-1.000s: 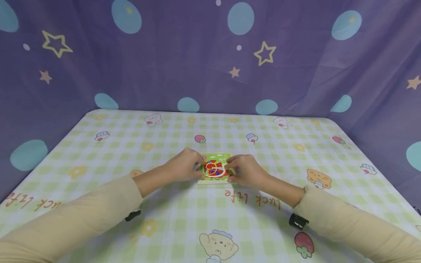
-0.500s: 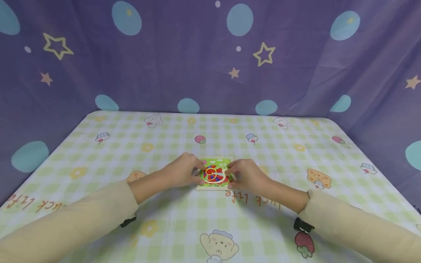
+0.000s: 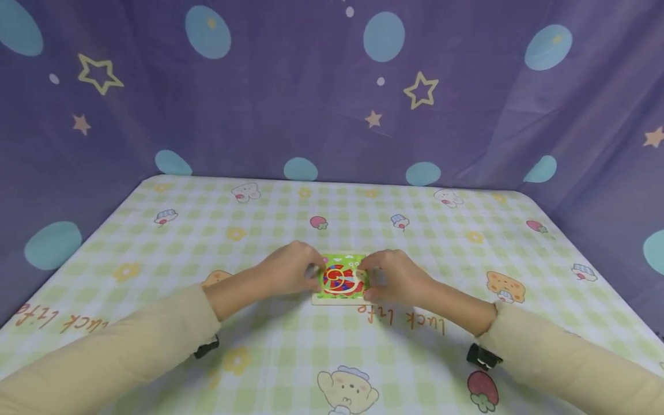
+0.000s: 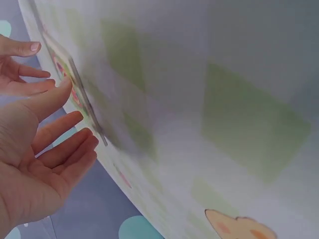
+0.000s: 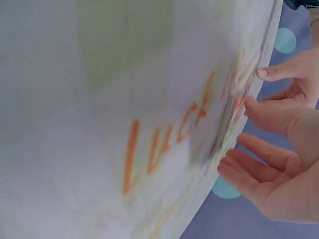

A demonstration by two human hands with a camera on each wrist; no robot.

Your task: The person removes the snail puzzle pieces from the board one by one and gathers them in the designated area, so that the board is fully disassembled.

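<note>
Head: the snail puzzle board (image 3: 339,279) lies on the checked tablecloth (image 3: 275,334), nearer the orange lettering (image 3: 407,319) at its five o'clock than a second ago; left hand (image 3: 290,268) touches its nine-o'clock side, right hand (image 3: 398,275) its three.

Left wrist: thumb stretched toward two o'clock, fingers loosely bent.

Right wrist: likewise, thumb toward ten.

A round-cornered table (image 3: 192,213) under a white-and-pale-green checked cloth (image 3: 282,357) printed with small coloured figures fills the lower half of the head view. On it, just below the frame's centre, lies a thin, square, pale-edged board (image 3: 339,280) with a green-and-red picture.
</note>
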